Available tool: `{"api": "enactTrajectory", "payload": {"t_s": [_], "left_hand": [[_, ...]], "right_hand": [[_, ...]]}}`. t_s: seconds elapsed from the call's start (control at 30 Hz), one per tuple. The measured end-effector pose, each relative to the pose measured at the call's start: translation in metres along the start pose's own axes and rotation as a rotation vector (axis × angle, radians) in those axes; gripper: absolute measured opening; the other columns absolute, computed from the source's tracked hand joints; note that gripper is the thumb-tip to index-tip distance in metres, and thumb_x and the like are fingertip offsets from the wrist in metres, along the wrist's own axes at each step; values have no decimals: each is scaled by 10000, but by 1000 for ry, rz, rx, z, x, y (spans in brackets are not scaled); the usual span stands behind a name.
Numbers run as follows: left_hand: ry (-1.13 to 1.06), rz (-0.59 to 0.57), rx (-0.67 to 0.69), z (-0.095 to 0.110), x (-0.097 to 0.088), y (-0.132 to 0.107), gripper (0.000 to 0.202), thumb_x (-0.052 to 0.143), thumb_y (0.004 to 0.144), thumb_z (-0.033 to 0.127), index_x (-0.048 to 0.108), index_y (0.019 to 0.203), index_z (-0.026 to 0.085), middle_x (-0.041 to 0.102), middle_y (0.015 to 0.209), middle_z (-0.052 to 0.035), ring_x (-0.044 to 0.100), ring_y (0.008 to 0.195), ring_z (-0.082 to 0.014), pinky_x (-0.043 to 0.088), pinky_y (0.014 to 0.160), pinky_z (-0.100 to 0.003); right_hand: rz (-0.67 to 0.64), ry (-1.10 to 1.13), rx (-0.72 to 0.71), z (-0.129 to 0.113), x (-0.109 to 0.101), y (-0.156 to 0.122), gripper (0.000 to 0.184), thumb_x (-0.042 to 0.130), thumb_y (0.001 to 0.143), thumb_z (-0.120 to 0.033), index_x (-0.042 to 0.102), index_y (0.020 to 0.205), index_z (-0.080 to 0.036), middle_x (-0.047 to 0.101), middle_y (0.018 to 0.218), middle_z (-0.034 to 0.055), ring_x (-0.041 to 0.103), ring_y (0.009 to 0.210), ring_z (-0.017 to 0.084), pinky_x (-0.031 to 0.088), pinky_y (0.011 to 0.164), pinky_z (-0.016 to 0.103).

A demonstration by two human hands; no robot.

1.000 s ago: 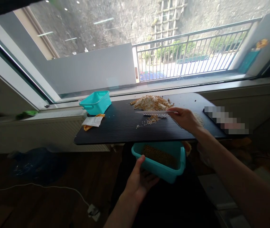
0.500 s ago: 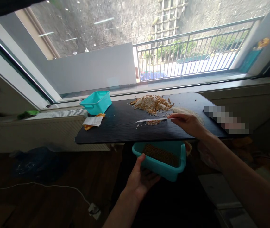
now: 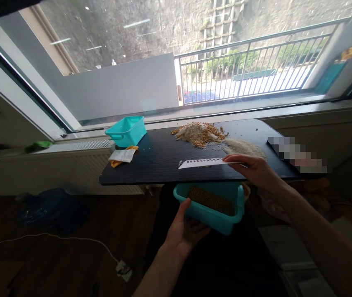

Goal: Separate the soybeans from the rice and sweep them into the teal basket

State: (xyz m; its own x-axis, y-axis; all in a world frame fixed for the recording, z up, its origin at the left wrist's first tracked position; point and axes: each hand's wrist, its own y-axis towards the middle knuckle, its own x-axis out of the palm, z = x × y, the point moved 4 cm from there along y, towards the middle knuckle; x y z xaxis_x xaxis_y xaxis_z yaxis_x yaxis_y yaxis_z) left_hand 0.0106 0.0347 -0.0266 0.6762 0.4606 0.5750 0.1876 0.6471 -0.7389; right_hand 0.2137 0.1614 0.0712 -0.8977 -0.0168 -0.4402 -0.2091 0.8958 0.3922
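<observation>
My left hand (image 3: pixel 184 232) grips from below a teal plastic tub (image 3: pixel 210 207) with brown beans in it, held just under the near edge of the black tabletop (image 3: pixel 157 159). My right hand (image 3: pixel 258 170) pinches one end of a flat white card (image 3: pixel 203 163) that stands on edge near the table's front edge. A mixed heap of beans and rice (image 3: pixel 199 134) lies at the back of the table, and a pile of white rice (image 3: pixel 244 147) sits to its right.
A second teal tub (image 3: pixel 126 130) stands at the table's back left corner, beside a white and orange packet (image 3: pixel 122 156). A window with a railing lies behind. A radiator (image 3: pixel 55 165) is at left. A white cable (image 3: pixel 55 239) crosses the dark floor.
My right hand has drawn the white card toward the table's near edge, pulling a small cluster of beans with it. The tub has stayed under the edge.
</observation>
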Motion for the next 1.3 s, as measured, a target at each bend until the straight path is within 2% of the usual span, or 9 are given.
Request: {"api": "enactTrajectory", "payload": {"t_s": [0.37, 0.73, 0.87, 1.0, 1.13, 1.3], "left_hand": [[15, 4, 50, -5, -1, 7, 532, 561, 866, 450, 518, 1259, 93, 605, 1139, -160, 650, 959, -291, 519, 902, -431], [48, -71, 48, -9, -3, 18, 491, 555, 865, 465, 545, 1228, 133, 607, 1181, -157, 645, 996, -305, 538, 872, -446], [24, -74, 43, -10, -4, 19, 494, 535, 874, 471, 528, 1245, 146, 598, 1203, -159, 637, 1021, -320, 551, 854, -464], [-16, -72, 46, -11, -5, 17, 478, 541, 877, 449, 520, 1246, 146, 599, 1193, -161, 639, 1020, -321, 570, 827, -458], [-39, -66, 54, -12, -7, 15, 458, 541, 875, 425, 509, 1228, 136, 583, 1185, -170, 631, 1030, -337, 578, 817, -463], [-35, -77, 54, -13, -7, 20, 418, 537, 857, 377, 505, 1191, 127, 585, 1131, -166, 638, 989, -332, 577, 808, -477]], "right_hand": [[7, 9, -14, -9, 2, -24, 265, 651, 766, -545, 744, 830, -305, 753, 980, 29, 688, 972, 235, 517, 955, 395], [85, -13, -39, -16, 6, -21, 205, 658, 778, -453, 738, 852, -279, 755, 948, 27, 688, 938, 219, 525, 925, 374], [192, -5, -54, -27, -2, -25, 199, 656, 790, -442, 730, 866, -273, 750, 962, 26, 686, 950, 222, 517, 942, 413], [282, -9, -3, -37, -14, -46, 201, 667, 793, -430, 727, 900, -271, 753, 962, 29, 699, 923, 240, 551, 880, 422], [416, 37, 65, -30, -15, -74, 158, 707, 767, -395, 728, 887, -295, 763, 942, 22, 714, 864, 248, 593, 763, 390], [454, 16, 53, -15, -3, -87, 136, 706, 773, -370, 724, 884, -293, 760, 935, 6, 715, 863, 228, 591, 795, 400]]}}
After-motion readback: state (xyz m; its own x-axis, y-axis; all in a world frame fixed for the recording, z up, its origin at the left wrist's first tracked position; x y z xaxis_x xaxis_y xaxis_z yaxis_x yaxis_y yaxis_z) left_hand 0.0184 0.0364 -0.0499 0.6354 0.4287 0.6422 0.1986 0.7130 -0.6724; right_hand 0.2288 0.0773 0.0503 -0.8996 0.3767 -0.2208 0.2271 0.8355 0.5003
